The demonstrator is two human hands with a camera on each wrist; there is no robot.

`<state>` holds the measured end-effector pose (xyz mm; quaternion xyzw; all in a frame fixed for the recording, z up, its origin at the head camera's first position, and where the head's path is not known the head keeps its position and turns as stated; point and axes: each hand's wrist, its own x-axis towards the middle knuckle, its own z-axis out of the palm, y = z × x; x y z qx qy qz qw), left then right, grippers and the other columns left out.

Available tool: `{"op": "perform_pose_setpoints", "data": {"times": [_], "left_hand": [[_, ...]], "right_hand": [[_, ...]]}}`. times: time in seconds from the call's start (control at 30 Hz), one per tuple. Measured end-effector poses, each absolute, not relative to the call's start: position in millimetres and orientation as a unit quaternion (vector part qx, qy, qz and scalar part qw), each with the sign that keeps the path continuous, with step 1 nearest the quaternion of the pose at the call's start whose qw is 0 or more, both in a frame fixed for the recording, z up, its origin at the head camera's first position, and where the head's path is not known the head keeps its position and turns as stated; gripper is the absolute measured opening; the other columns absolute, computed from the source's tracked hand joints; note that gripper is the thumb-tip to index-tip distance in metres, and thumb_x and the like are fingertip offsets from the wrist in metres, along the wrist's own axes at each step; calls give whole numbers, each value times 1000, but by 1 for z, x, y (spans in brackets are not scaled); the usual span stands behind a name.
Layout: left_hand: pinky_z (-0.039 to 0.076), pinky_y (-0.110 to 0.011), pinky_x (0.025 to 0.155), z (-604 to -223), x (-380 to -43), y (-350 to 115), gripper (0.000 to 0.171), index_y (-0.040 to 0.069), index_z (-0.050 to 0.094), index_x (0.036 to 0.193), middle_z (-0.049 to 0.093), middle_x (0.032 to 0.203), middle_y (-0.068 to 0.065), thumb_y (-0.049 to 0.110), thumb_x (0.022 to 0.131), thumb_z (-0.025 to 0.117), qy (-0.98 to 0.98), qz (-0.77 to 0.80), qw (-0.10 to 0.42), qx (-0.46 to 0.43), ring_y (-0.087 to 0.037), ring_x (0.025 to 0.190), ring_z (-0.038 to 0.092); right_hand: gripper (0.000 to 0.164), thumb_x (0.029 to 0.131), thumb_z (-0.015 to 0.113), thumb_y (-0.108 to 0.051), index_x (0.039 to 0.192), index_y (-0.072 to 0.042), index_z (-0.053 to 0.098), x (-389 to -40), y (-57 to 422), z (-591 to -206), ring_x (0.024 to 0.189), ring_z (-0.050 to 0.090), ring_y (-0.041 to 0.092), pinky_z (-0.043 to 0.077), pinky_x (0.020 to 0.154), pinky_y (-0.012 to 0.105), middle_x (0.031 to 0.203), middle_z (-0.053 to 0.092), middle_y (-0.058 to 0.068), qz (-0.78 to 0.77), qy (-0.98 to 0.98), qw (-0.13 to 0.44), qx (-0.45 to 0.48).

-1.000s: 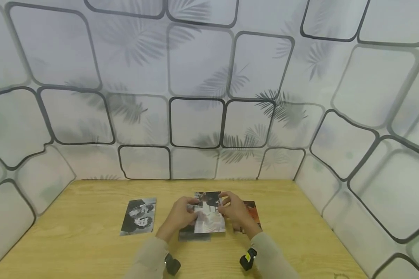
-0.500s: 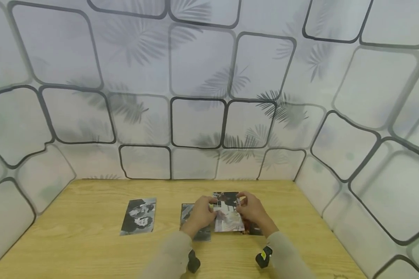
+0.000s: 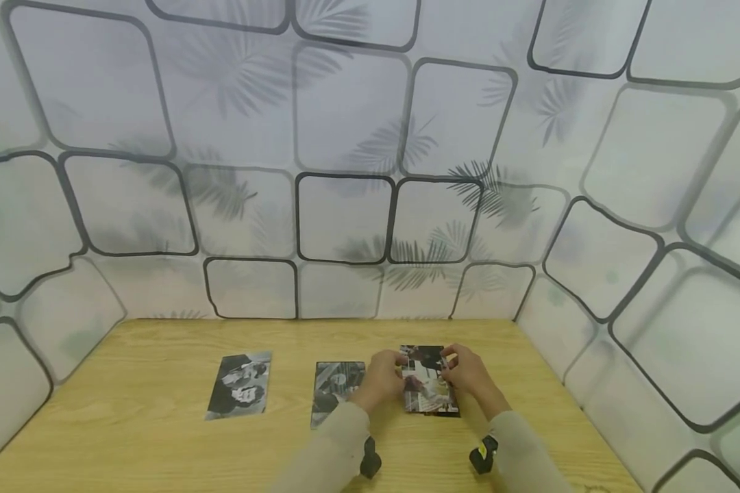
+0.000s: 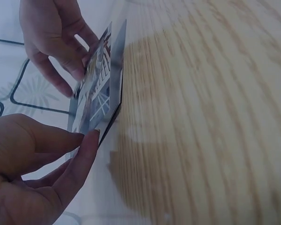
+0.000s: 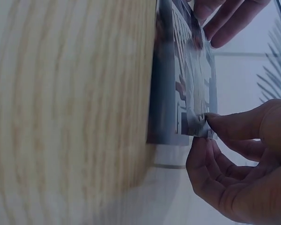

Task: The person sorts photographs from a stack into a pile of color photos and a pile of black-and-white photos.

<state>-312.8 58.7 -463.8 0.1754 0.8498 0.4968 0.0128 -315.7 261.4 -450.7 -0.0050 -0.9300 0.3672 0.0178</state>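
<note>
A photo print with people and a dark upper part lies between my two hands at the right of the table. My left hand pinches its left edge between thumb and fingers. At the opposite edge, thumb and forefinger of my right hand pinch the print, which bends slightly there. Another photo lies beneath it, mostly covered; a strip of it shows at the bottom. Beside my left forearm is a black-and-white photo, partly hidden by the sleeve.
Another black-and-white photo, showing two people, lies farther left on the wooden table. A patterned curtain-like wall rises behind the table's back edge and along both sides. A small black wrist camera sits under the right sleeve.
Both hands have carried the photo print to the right, from over the middle black-and-white photo onto the right-hand one, now nearly covered. The middle photo shows more.
</note>
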Motion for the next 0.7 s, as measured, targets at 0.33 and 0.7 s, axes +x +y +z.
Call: {"op": "perform_pose_setpoints", "data": {"times": [0.33, 0.7], "left_hand": [[50, -27, 60, -456, -310, 71, 48, -12, 67, 121, 70, 125, -26, -19, 75, 61, 877, 452, 30, 159, -19, 69, 54], [62, -44, 90, -459, -310, 75, 35, -10, 70, 113, 73, 114, -23, -11, 78, 70, 905, 400, 5, 146, -37, 109, 69]], "right_hand": [[34, 85, 75, 2, 118, 6, 65, -316, 271, -458, 76, 62, 20, 53, 62, 31, 91, 69, 15, 309, -951, 26, 5], [33, 83, 78, 0, 113, 5, 68, -316, 267, -460, 83, 67, 25, 58, 71, 39, 94, 71, 16, 285, -958, 28, 5]]}}
